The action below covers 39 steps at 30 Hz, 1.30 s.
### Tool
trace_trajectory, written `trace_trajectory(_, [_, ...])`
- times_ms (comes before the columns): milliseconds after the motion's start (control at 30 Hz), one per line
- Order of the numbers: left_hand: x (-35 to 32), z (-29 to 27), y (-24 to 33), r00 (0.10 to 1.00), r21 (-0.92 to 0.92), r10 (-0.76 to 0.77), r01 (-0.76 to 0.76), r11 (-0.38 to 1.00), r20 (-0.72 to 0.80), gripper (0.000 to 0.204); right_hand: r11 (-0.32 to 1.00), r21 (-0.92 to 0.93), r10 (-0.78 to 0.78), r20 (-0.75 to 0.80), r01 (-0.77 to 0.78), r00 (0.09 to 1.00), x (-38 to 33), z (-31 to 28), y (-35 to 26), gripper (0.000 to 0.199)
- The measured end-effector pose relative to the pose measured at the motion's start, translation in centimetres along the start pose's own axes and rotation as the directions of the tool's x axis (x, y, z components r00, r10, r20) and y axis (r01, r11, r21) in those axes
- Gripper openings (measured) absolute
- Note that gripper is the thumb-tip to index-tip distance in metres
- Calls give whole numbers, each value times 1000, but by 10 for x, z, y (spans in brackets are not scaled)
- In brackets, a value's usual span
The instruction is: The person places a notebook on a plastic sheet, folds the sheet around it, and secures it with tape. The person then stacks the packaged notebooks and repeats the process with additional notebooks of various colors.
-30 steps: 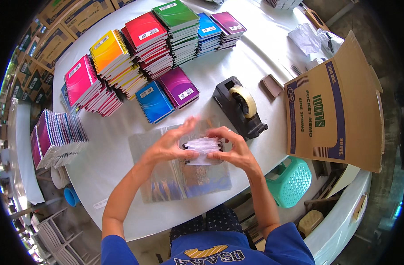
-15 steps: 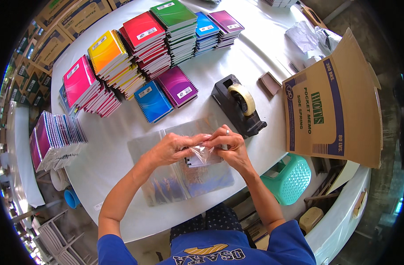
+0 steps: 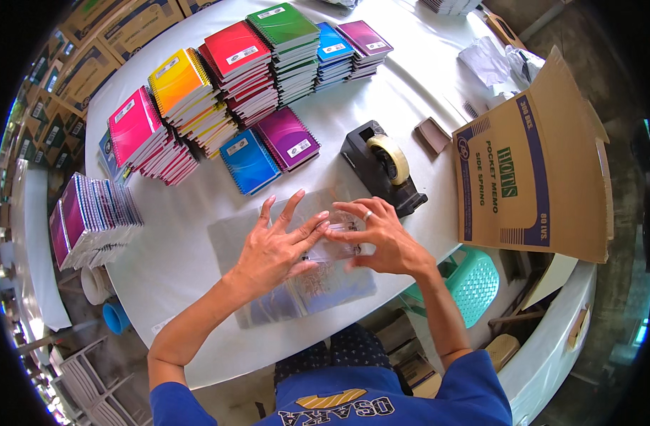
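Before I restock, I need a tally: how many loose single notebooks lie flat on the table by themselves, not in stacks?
2: a blue notebook and a purple notebook, side by side between the stacks and the tape dispenser. Others may be hidden.

Table (image 3: 197, 255) is packed: stacks of colourful spiral notebooks (image 3: 233, 78) along the far side, a black tape dispenser (image 3: 382, 167) near the middle, a big cardboard box (image 3: 531, 163) on the right, plus a teal plastic basket (image 3: 474, 280) under the edge.
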<state>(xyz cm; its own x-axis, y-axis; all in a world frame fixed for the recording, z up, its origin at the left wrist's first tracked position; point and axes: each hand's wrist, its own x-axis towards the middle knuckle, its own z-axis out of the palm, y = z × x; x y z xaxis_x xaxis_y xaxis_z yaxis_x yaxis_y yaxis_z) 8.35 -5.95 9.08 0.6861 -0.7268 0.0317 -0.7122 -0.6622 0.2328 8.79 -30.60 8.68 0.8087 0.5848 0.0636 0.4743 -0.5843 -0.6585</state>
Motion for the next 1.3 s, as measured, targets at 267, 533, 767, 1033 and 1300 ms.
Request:
trace_trajectory(267, [-8,12,9,992,203,28,-3,979,-120,63,979,-125,-182,-179,161,967,-25,-13,13,44])
trace_trajectory(533, [-1,13,17,993,142,9,8,990,-116,64,583,531,746,-50,-615,664,-49,-75,140,40])
trace_trajectory(767, [-6,10,17,995,134,-37,49,990,-92,63,342,864,552,133,-369,823,-56,-54,147,23])
trace_trajectory(1033, [-5,9,20,994,147,-19,35,988,-109,62,821,207,549,-547,-533,633,-102,-8,141,11])
trace_trajectory(1300, [-8,17,14,990,154,18,4,988,-142,57,180,935,776,58,-307,628,-46,14,-47,22])
